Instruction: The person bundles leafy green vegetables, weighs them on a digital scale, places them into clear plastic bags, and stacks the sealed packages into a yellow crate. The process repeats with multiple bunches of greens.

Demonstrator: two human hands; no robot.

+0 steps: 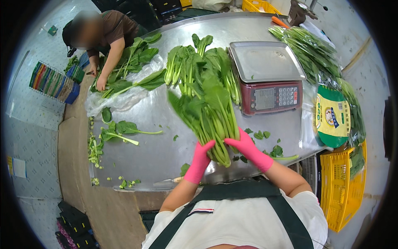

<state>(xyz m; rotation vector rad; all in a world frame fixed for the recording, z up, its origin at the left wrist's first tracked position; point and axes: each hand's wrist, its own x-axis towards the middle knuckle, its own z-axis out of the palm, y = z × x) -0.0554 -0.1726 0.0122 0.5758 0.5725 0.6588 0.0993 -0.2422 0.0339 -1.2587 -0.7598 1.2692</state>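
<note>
Both of my hands wear pink rubber gloves and hold one large bunch of leafy green vegetables (216, 121) by its stems. My left hand (202, 158) grips the left side of the stem ends, and my right hand (247, 149) the right side. The stems point toward me and the leaves fan away. Just beyond, more bunches of the same greens (186, 65) lie on the steel table (149, 168), partly hidden by the held bunch. A knife (168, 181) lies near the front edge, its handle partly covered by my left wrist.
A red digital scale (270, 96) with a steel pan stands beyond my right hand. Bagged greens (320, 56) and printed plastic bags (332, 115) line the right side, above yellow crates (339, 186). Trimmings (96, 149) lie at left. A co-worker (108, 37) handles greens at the far left.
</note>
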